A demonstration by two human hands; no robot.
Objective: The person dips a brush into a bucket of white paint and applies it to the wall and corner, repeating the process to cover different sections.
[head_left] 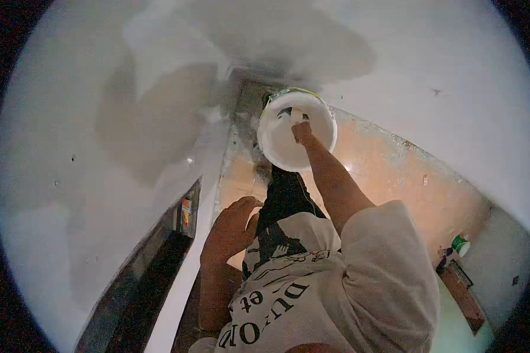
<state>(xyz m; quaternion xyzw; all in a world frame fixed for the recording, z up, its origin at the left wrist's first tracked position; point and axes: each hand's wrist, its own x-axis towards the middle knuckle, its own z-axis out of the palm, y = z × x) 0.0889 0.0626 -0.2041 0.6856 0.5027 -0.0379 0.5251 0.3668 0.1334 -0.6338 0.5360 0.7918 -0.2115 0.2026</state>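
The right grip [301, 133] is clamped on 1 pale tool [297, 116], the left grip [234, 219] apart beside dark trousers [285, 194]. The patchy wall [165, 117] looks part-finished above an orange floor [388, 176]; 1 white bucket [277, 144] sits ahead, the tool inside, 1 green-and-white tub [461, 246] well apart.

So the floor [377, 182] was kinda orangey, with pale crusty splotches along the wall edge. A green-and-white tub [461, 246] was way off right, near some dark clutter [445, 256]. Couldn't tell if the big white bucket [272, 141] touched the floor.
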